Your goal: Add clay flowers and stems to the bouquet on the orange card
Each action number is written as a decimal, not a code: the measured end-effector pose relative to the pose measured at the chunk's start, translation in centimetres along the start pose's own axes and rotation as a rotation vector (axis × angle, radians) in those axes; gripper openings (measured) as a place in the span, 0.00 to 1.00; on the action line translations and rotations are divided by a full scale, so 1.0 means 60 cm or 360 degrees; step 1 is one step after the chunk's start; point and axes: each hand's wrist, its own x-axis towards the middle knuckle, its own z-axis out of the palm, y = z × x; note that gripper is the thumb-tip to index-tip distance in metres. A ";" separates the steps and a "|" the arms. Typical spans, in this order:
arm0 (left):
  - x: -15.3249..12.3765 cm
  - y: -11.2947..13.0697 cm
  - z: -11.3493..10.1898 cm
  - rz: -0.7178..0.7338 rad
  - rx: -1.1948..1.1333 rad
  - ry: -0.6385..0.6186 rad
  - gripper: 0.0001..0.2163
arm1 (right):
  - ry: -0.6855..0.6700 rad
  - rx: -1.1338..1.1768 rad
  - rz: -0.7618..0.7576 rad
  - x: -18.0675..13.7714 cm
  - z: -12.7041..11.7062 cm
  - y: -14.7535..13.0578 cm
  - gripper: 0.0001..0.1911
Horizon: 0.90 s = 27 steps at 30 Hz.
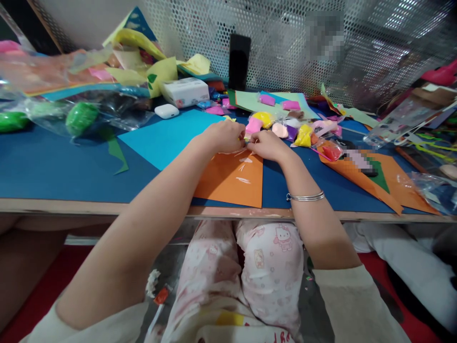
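Note:
My left hand [224, 135] and my right hand [268, 145] meet over the far end of an orange sheet of paper [228, 181]. Both have bent fingers pinched together, and the fingertips almost touch. Whatever is between them is too small and hidden to name. White marks show on the orange sheet just below my right fingers. Left of it lies a bright blue sheet [178, 133], partly behind my left arm. Just beyond my fingertips are a pink packet of soft clay [253, 126] and a yellow packet [263, 119].
A tissue pack [185, 92], a white earphone case [166, 111] and an upright phone [239, 62] stand at the back. Bagged green clay [82, 119] lies left. Folded orange paper [357, 174] and a clear plastic cup [403, 112] are right. Perforated metal [200, 33] closes the back.

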 end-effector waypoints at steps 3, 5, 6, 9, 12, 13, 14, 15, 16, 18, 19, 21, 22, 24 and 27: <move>0.000 0.001 -0.001 0.0004 0.0030 -0.0002 0.17 | 0.0005 -0.0005 0.0001 0.000 0.001 0.001 0.08; -0.001 0.001 -0.001 0.0006 0.0037 -0.0011 0.17 | 0.0005 -0.0007 -0.0002 0.001 0.001 0.003 0.08; -0.001 0.002 -0.001 0.0010 0.0027 -0.0016 0.17 | 0.0006 -0.0007 -0.0005 0.002 0.002 0.004 0.08; -0.003 0.003 -0.001 0.0026 -0.0015 -0.0013 0.18 | -0.0002 -0.0014 -0.0007 0.003 0.002 0.006 0.08; -0.004 0.005 -0.001 0.0029 0.0008 -0.0001 0.18 | -0.0008 -0.0026 -0.0005 0.004 0.001 0.006 0.08; -0.004 0.005 0.000 0.0027 0.0021 0.0001 0.18 | -0.0009 -0.0029 -0.0006 0.003 0.000 0.005 0.08; -0.004 0.006 0.000 0.0027 0.0027 0.0007 0.18 | -0.0012 -0.0030 -0.0002 0.003 0.000 0.004 0.07; -0.004 0.006 0.000 0.0028 0.0029 0.0015 0.18 | -0.0015 -0.0031 0.0002 0.002 0.000 0.003 0.07; -0.004 0.006 0.000 0.0031 0.0027 0.0021 0.18 | -0.0016 -0.0033 0.0007 0.002 -0.001 0.002 0.07; -0.005 0.007 0.000 0.0022 0.0025 0.0022 0.17 | -0.0015 -0.0040 0.0011 0.001 -0.001 0.001 0.07; -0.005 0.008 0.000 0.0015 0.0028 0.0020 0.17 | -0.0012 -0.0042 0.0007 0.001 -0.001 0.001 0.07; -0.005 0.008 -0.001 0.0006 0.0044 0.0009 0.17 | -0.0009 -0.0050 -0.0003 0.001 0.000 0.001 0.07; -0.005 0.009 -0.001 0.0006 0.0056 0.0009 0.17 | -0.0009 -0.0053 -0.0005 0.001 0.000 0.001 0.07; -0.006 0.009 -0.002 0.0022 0.0085 0.0005 0.17 | -0.0010 -0.0060 -0.0006 0.001 0.000 0.001 0.07; -0.007 0.010 -0.003 0.0056 0.0098 -0.0003 0.17 | -0.0012 -0.0083 -0.0004 0.001 0.000 0.001 0.08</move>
